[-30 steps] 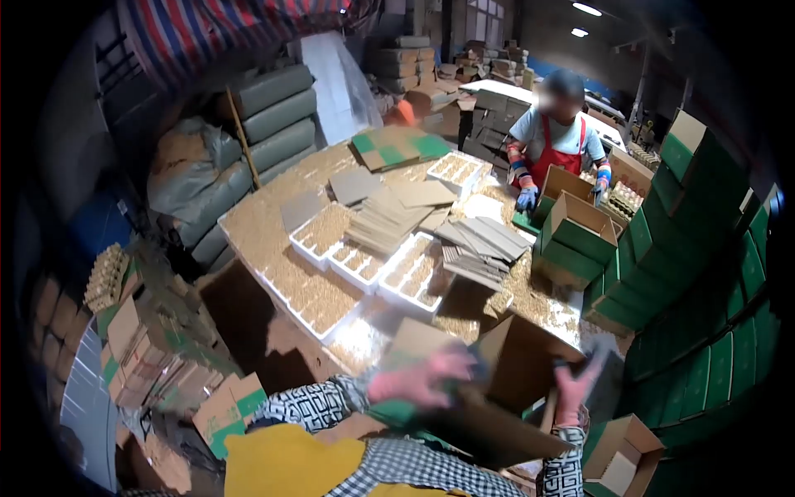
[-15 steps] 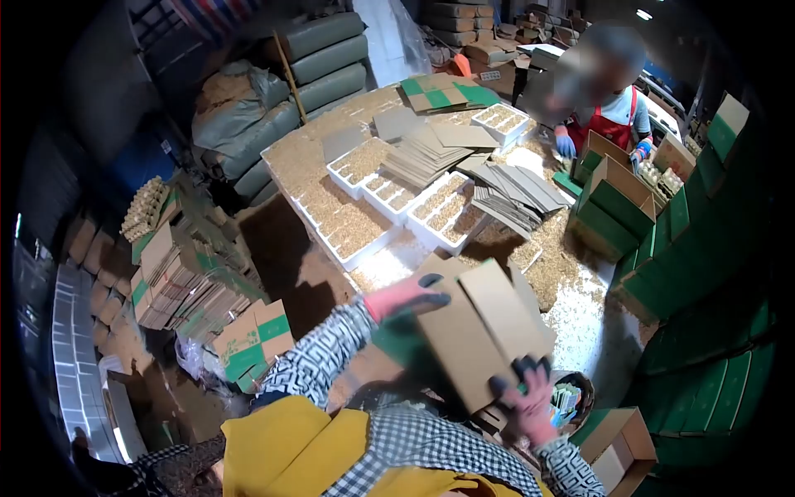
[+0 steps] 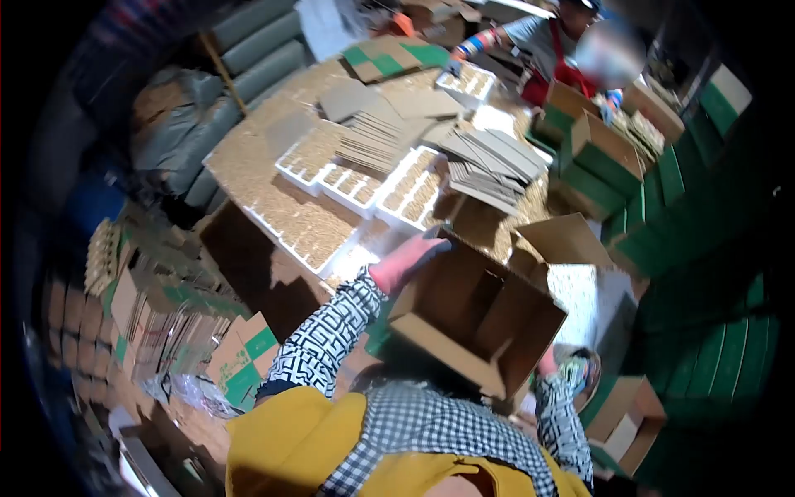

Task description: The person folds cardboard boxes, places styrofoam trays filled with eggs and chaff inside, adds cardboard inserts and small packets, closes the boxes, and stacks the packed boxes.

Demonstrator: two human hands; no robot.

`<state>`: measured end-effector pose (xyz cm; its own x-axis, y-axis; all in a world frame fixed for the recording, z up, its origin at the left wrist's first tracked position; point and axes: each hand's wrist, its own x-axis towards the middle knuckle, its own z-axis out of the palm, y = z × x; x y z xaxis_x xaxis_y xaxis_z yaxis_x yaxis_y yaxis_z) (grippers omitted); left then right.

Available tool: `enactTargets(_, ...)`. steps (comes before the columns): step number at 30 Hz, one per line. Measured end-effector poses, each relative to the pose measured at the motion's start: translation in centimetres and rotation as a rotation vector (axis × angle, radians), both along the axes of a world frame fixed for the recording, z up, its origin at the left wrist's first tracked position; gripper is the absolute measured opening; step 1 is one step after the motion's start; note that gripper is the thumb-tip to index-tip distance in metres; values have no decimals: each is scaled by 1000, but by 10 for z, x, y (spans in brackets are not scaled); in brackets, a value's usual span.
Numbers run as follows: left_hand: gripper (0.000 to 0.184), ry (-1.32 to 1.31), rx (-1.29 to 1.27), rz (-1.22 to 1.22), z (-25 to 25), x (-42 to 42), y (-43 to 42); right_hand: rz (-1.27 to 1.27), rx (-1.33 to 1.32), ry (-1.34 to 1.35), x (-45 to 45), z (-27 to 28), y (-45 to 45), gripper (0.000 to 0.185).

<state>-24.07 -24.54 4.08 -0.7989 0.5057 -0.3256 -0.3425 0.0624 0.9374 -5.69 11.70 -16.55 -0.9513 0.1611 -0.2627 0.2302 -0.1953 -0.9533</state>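
Observation:
An open cardboard box (image 3: 476,311) is tilted in front of me, its brown inside facing up and its flaps spread outward. My left hand (image 3: 410,261), in a pink glove with dark fingertips, grips its upper left edge. Most of my right hand (image 3: 547,363) is hidden behind the lower right side of the box; only a bit of pink glove shows against it, its fingers out of sight. Beyond the box, white trays (image 3: 397,217) of grainy brown bedding stand on the table (image 3: 248,153).
Grey cardboard sheets (image 3: 497,161) lie stacked on the table. Flattened boxes (image 3: 161,323) are piled at left. Another open box (image 3: 625,422) sits low at right, near green boxes (image 3: 704,364). Across the table, a person in red overalls (image 3: 556,70) reaches toward a tray.
The box has opened out and turned, so its inside now shows. My right hand has gone from its top flaps to behind its side. The co-worker's arm now reaches to a far tray.

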Motion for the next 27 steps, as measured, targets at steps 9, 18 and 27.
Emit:
enactTargets(9,40,170,342,-100,-56,-8,-50,-243,-451,-38,-55,8,16,41)
enactTargets(18,42,620,-445,-274,-4,-1,7,-338,492,-258,-1,61,24,48)
enactTargets(27,48,380,-337,-218,-66,-56,73,-128,1122,-222,-7,199,-84,66)
